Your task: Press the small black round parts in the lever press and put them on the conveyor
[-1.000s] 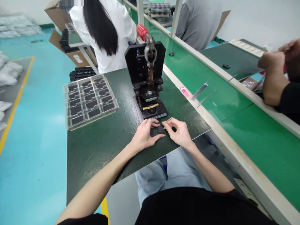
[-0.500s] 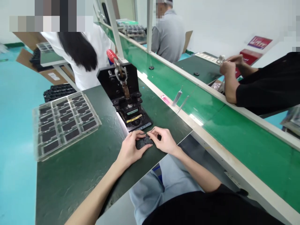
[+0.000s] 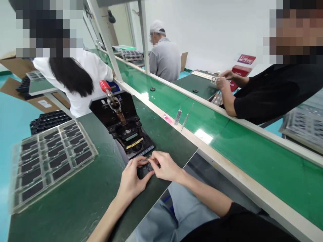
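While the left hand [image 3: 131, 179] curls over a small black part [image 3: 144, 172], pressing it against the bench [image 3: 63, 215], the right hand [image 3: 165, 166] closes in from the other side, its fingertips [image 3: 151, 160] pinching the part's upper edge, seemingly so it cannot shift. The part lies between both hands, just in front of the lever press [image 3: 123, 117], with a clear tray [image 3: 87, 138] of dark pieces farther left.

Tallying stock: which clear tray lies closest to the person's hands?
The tray on the green mat, left of the press; one up the line and one at far right lie farther.
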A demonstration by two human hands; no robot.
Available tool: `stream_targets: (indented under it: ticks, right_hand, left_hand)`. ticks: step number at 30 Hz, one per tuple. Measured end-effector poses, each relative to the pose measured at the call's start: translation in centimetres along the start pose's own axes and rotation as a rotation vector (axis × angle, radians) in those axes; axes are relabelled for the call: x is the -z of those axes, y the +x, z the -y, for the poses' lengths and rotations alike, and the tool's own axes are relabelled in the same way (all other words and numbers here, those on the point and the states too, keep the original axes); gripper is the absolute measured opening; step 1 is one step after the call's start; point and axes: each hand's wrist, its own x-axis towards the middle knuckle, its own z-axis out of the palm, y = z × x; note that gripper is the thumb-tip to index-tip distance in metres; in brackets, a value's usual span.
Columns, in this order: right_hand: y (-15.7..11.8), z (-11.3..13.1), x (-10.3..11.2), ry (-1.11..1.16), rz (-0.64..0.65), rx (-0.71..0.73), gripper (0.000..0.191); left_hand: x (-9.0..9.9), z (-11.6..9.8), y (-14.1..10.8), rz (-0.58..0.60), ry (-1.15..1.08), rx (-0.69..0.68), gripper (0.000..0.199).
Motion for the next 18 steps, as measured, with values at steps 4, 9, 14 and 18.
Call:
stream_targets:
  ticks: [4, 9, 14, 18]
  right_hand:
    - [0.2, 0.1, -0.1, -0.01, 0.012, -0.001, 0.02]
    - [0.3, -0.2, 0.0, 0.187, -0.035, -0.098, 0.024]
    - [0.6, -1.1, 0.4, 0.598, -0.349, -0.266, 0.039]
    - [0.0, -1.1, 0.4, 0.647, -0.398, -0.271, 0.041]
  left_hand:
    - [0.1, -0.2, 0.2, 0.005, -0.017, 0.042, 0.037]
    - [0.1, -0.4, 0.5, -0.011, -0.033, 0.053, 0.037]
    - [-0.1, -0.3, 0.6, -0.008, -0.025, 0.049, 0.039]
    - [-0.1, -0.2, 0.5, -0.009, -0.009, 0.031, 0.04]
